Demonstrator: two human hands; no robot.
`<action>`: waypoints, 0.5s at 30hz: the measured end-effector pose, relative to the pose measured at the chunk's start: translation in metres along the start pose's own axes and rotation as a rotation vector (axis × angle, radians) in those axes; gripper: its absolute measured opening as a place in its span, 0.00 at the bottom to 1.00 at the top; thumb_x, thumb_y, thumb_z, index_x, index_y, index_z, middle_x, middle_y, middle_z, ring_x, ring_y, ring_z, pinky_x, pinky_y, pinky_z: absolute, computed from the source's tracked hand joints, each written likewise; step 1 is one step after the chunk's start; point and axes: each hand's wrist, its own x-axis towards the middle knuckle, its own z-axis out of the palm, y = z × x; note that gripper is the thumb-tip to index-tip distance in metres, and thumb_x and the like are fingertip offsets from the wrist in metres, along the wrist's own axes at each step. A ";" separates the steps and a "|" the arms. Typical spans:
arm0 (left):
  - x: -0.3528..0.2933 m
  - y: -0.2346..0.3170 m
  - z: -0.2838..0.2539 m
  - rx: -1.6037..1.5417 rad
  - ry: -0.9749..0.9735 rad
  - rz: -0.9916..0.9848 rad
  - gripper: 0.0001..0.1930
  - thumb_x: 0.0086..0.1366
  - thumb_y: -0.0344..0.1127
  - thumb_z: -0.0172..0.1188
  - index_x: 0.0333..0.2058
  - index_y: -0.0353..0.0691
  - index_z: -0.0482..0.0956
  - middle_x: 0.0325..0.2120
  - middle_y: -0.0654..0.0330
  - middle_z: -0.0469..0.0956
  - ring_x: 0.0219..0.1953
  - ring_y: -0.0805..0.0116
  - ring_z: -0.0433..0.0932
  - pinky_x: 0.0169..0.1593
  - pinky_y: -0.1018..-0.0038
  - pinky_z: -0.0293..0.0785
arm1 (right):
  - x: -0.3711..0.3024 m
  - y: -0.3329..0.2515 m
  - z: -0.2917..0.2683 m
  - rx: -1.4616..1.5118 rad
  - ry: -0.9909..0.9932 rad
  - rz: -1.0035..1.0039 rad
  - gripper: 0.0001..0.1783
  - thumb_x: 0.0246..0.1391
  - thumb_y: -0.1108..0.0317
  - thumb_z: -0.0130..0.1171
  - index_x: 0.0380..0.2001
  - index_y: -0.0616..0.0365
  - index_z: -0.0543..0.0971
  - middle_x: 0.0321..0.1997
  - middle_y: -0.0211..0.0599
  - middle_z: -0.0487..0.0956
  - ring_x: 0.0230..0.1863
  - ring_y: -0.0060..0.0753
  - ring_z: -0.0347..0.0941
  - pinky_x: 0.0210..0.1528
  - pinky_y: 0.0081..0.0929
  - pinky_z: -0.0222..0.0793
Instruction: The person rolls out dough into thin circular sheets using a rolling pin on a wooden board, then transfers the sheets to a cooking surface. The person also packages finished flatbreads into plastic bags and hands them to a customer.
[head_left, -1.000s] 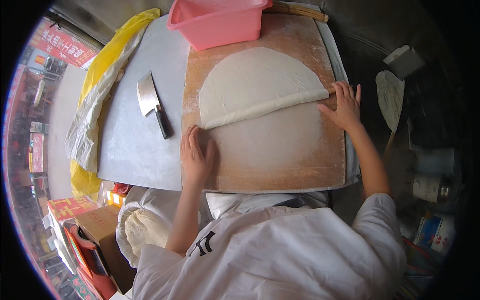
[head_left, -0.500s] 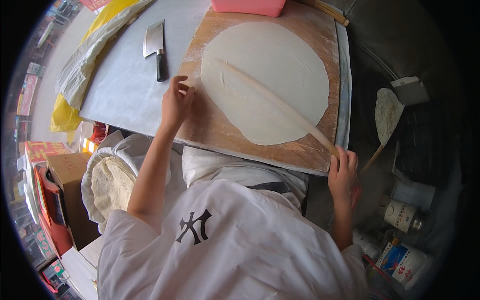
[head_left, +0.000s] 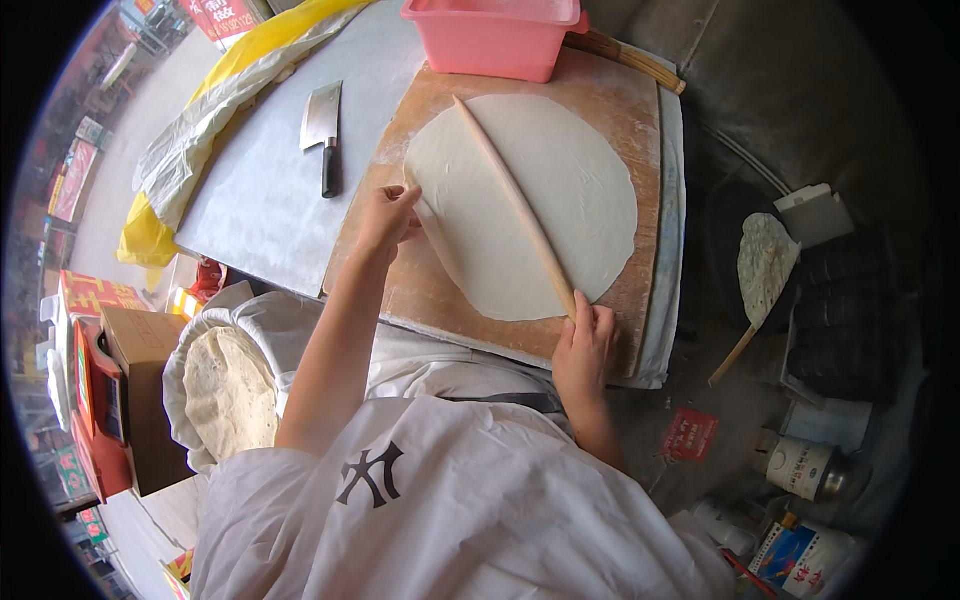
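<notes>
A large, thin round sheet of dough point(head_left: 590, 195) lies on a floured wooden board point(head_left: 430, 290). A long wooden rolling pin point(head_left: 512, 190) rests diagonally across it, from the far left to the near right. My right hand point(head_left: 586, 345) is closed around the pin's near end, at the sheet's near edge. With fingers pinched, my left hand point(head_left: 393, 215) holds the sheet's left edge, where a strip of dough is raised and folded a little inward.
A cleaver point(head_left: 322, 130) lies on the grey tabletop point(head_left: 260, 190) left of the board. Beyond the dough are a pink plastic tub point(head_left: 490, 45) and a straw brush point(head_left: 640, 62). Flatbreads point(head_left: 232, 390) sit in a cloth-lined container at lower left. A flat paddle-shaped piece on a stick point(head_left: 765, 270) is at right.
My left hand has moved from beside the dough onto its left edge and lifted it. My right hand and the pin's near end have swung left, so the pin lies steeper.
</notes>
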 end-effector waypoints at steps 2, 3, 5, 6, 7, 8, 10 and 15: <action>-0.020 0.013 0.014 0.157 -0.035 0.036 0.45 0.59 0.27 0.63 0.69 0.34 0.43 0.48 0.43 0.74 0.35 0.57 0.81 0.35 0.66 0.80 | -0.004 -0.006 -0.007 0.019 -0.008 0.012 0.26 0.54 0.78 0.57 0.58 0.60 0.71 0.47 0.45 0.68 0.46 0.47 0.67 0.49 0.42 0.65; -0.018 0.022 0.021 0.250 -0.078 0.085 0.47 0.58 0.24 0.62 0.70 0.35 0.40 0.51 0.41 0.71 0.36 0.57 0.81 0.33 0.66 0.81 | -0.006 -0.006 -0.007 0.033 0.004 0.005 0.26 0.54 0.79 0.57 0.57 0.60 0.71 0.47 0.45 0.68 0.46 0.47 0.67 0.49 0.42 0.65; -0.025 0.049 0.057 0.109 -0.151 0.110 0.50 0.58 0.20 0.60 0.71 0.40 0.34 0.57 0.36 0.63 0.37 0.55 0.81 0.31 0.63 0.85 | -0.009 -0.004 -0.007 0.057 0.037 0.006 0.25 0.53 0.79 0.57 0.56 0.59 0.71 0.48 0.46 0.68 0.46 0.47 0.67 0.49 0.41 0.65; -0.020 0.056 0.080 0.002 -0.204 0.250 0.52 0.57 0.25 0.63 0.71 0.41 0.33 0.58 0.36 0.63 0.45 0.47 0.80 0.34 0.60 0.88 | -0.009 -0.008 -0.008 0.023 0.051 -0.007 0.24 0.52 0.80 0.57 0.54 0.59 0.72 0.48 0.45 0.68 0.47 0.47 0.67 0.49 0.42 0.65; -0.035 0.084 0.110 -0.058 -0.208 0.362 0.48 0.61 0.30 0.62 0.70 0.40 0.35 0.57 0.39 0.65 0.41 0.52 0.82 0.33 0.62 0.87 | -0.011 -0.008 -0.009 0.022 0.050 -0.006 0.25 0.52 0.80 0.57 0.55 0.59 0.72 0.48 0.45 0.68 0.47 0.48 0.68 0.49 0.42 0.65; -0.030 0.088 0.123 -0.153 -0.177 0.364 0.44 0.63 0.32 0.61 0.70 0.39 0.39 0.55 0.42 0.68 0.39 0.56 0.82 0.30 0.65 0.86 | -0.011 -0.009 -0.011 0.027 0.042 -0.022 0.25 0.52 0.80 0.57 0.55 0.59 0.71 0.48 0.45 0.68 0.48 0.48 0.68 0.49 0.42 0.66; -0.018 0.085 0.139 -0.224 -0.098 0.420 0.36 0.66 0.33 0.59 0.67 0.37 0.49 0.50 0.49 0.73 0.35 0.64 0.82 0.28 0.71 0.82 | -0.009 -0.005 -0.016 0.155 0.060 -0.048 0.21 0.53 0.79 0.57 0.52 0.58 0.75 0.47 0.43 0.70 0.47 0.47 0.70 0.47 0.42 0.68; 0.038 -0.001 0.079 0.010 0.120 0.734 0.17 0.69 0.33 0.56 0.54 0.38 0.75 0.42 0.59 0.79 0.38 0.72 0.75 0.41 0.75 0.72 | 0.004 0.081 -0.097 0.142 0.478 0.007 0.09 0.57 0.76 0.59 0.41 0.59 0.81 0.48 0.43 0.71 0.45 0.44 0.73 0.44 0.37 0.71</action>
